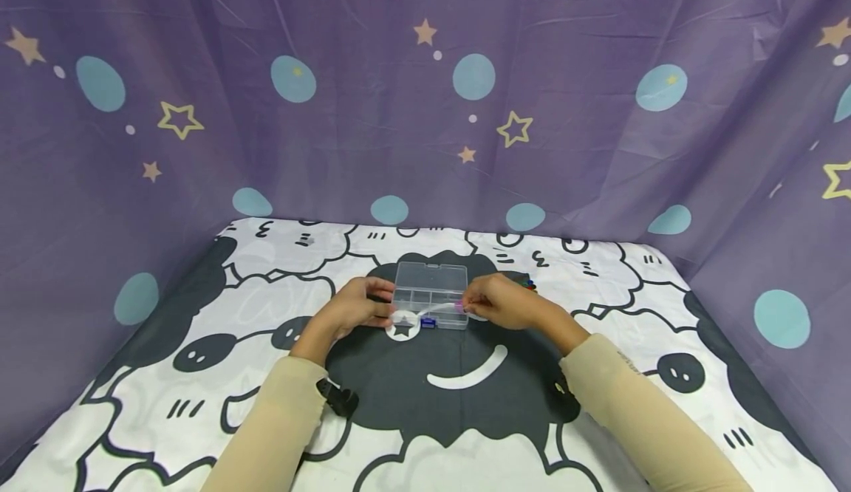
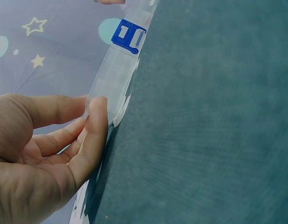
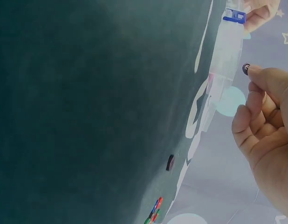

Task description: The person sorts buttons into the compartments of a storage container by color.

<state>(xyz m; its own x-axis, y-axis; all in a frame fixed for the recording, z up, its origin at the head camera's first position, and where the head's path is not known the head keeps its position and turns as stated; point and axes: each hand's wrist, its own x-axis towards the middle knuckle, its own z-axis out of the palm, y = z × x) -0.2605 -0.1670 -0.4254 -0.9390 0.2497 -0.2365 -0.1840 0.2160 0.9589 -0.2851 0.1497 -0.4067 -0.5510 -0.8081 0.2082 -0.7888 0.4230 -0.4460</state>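
A clear plastic compartment box stands on the cloth with its lid raised and a blue latch at its front. My left hand holds the box's left end, thumb and fingertips at its corner in the left wrist view. Over the box's right side, my right hand pinches a small dark disc, like a button, between thumb and forefinger. Something pink shows through the box's right end. What else is in the compartments is too small to tell.
Another small dark piece lies on the cloth right of the box. Beyond it are several thin red, blue and green pieces, partly behind my right hand in the head view. A purple curtain hangs behind the sheep-patterned cloth.
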